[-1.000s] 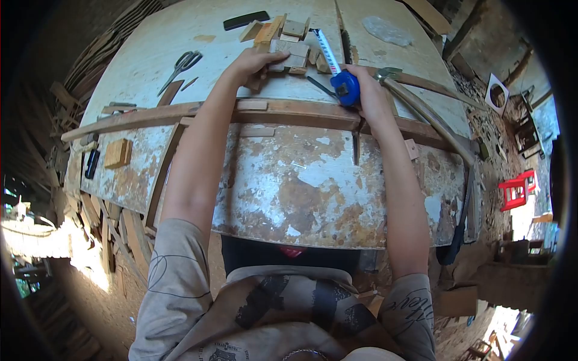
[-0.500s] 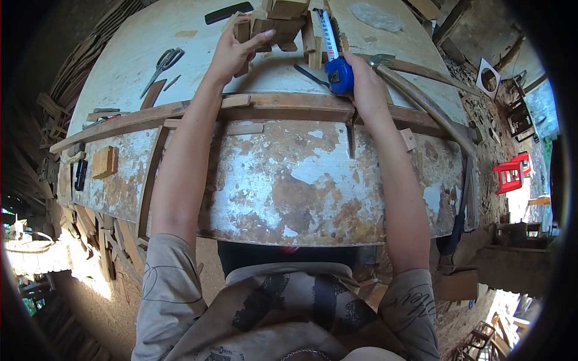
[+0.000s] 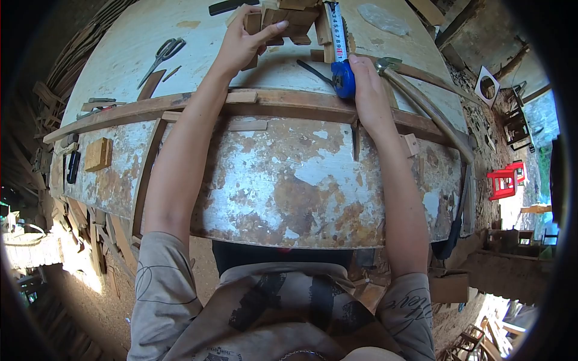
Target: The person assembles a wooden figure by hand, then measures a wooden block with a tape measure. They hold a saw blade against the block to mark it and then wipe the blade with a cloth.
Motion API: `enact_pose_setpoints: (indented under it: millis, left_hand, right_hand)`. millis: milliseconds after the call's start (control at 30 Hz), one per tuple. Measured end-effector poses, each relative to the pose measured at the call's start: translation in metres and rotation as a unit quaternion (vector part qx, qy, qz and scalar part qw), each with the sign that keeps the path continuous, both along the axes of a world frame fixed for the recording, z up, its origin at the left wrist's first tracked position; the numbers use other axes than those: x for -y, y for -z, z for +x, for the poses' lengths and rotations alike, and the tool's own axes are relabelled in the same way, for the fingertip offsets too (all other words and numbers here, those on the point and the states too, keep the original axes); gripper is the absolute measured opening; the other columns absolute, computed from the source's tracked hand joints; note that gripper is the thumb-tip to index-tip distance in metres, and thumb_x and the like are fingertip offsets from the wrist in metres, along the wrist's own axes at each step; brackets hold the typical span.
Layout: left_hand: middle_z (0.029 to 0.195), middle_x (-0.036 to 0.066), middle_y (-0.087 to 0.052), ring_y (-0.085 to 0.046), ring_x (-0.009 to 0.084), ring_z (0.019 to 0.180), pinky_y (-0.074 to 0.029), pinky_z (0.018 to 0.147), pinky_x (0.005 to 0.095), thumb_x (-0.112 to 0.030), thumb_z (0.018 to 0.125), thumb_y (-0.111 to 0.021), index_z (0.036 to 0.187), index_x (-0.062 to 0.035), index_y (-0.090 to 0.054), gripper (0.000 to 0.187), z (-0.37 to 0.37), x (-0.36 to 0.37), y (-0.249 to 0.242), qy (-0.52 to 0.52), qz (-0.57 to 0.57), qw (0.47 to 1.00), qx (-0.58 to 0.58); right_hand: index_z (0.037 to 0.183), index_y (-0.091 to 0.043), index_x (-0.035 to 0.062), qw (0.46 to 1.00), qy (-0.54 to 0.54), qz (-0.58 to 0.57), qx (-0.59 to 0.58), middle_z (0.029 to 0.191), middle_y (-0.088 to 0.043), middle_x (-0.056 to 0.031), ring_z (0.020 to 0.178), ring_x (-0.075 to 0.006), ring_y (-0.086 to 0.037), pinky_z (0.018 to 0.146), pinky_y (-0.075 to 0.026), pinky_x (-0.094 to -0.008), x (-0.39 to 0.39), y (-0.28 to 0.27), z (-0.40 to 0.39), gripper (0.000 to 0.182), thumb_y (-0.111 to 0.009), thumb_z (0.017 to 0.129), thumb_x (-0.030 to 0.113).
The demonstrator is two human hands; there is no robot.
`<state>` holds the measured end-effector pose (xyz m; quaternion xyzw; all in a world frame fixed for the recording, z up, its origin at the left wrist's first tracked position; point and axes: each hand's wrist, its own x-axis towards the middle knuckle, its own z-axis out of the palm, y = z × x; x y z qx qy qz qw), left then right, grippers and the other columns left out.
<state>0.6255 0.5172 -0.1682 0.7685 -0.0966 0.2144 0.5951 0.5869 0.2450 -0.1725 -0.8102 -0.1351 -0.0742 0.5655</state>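
At the top of the head view, my left hand [image 3: 244,43] is closed around part of a wooden assembly [image 3: 295,25] made of several joined blocks. Its upper end is cut off by the frame edge. My right hand [image 3: 369,90] grips a blue tape measure [image 3: 344,79]. The white blade [image 3: 339,37] is pulled out away from me, running along the right side of the assembly. A thin dark strap [image 3: 314,71] lies to the left of the tape case. Just right of my right hand rests a hammer [image 3: 415,96] with a wooden handle.
A long wooden bar [image 3: 289,106] crosses the worn table [image 3: 289,180]. Scissors [image 3: 161,60] and a wood strip [image 3: 150,84] lie at left, near a small wood block [image 3: 97,154]. A plastic bag [image 3: 382,19] lies at the back. Red stools [image 3: 504,182] stand on the right.
The view has shifted slightly. Both hands, the assembly and the tape measure appear a little further right in the picture. Both holds stay the same.
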Motion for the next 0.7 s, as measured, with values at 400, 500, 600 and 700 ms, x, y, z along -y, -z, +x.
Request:
enact_pose_setpoints:
  millis: [400, 500, 600, 700]
  left_hand:
    - [0.107, 0.006, -0.068, -0.068, 0.0133, 0.089, -0.057, 0.072, 0.0276, -0.01, 0.093, -0.079, 0.127, -0.0061, -0.054, 0.043, 0.0, 0.013, -0.012, 0.103, -0.124, 0.986, 0.03]
    - [0.107, 0.006, -0.068, -0.068, 0.0133, 0.088, -0.057, 0.073, 0.0273, -0.01, 0.093, -0.078, 0.126, -0.0059, -0.054, 0.041, 0.006, 0.01, -0.006, 0.105, -0.104, 0.989, 0.031]
    - [0.108, 0.007, -0.068, -0.068, 0.0137, 0.088, -0.058, 0.072, 0.0277, -0.01, 0.093, -0.079, 0.126, -0.0063, -0.054, 0.042, 0.009, 0.009, -0.004, 0.118, -0.103, 0.986, 0.052]
    - [0.106, 0.007, -0.068, -0.068, 0.0135, 0.088, -0.058, 0.071, 0.0277, -0.011, 0.092, -0.08, 0.126, -0.0071, -0.054, 0.042, 0.007, 0.01, -0.005, 0.109, -0.121, 0.986, 0.034]
  right_hand:
    - [0.121, -0.062, 0.0036, 0.998, 0.017, -0.054, 0.001, 0.098, -0.07, -0.0181, 0.095, -0.0296, -0.068, 0.09, -0.05, -0.0373, 0.0, 0.003, 0.005, 0.063, -0.047, 0.101, 0.061]
    - [0.122, -0.062, 0.004, 0.997, 0.027, -0.068, -0.005, 0.1, -0.071, -0.0207, 0.097, -0.0328, -0.07, 0.092, -0.05, -0.0388, 0.0, 0.003, 0.005, 0.065, -0.048, 0.1, 0.063]
    - [0.122, -0.062, 0.0043, 0.997, 0.031, -0.073, -0.008, 0.101, -0.072, -0.0211, 0.098, -0.0341, -0.07, 0.092, -0.05, -0.0393, -0.001, 0.002, 0.005, 0.065, -0.048, 0.099, 0.064]
    - [0.122, -0.062, 0.0044, 0.997, 0.028, -0.071, -0.005, 0.101, -0.072, -0.021, 0.098, -0.034, -0.07, 0.092, -0.05, -0.0395, -0.001, 0.001, 0.004, 0.066, -0.048, 0.099, 0.064]
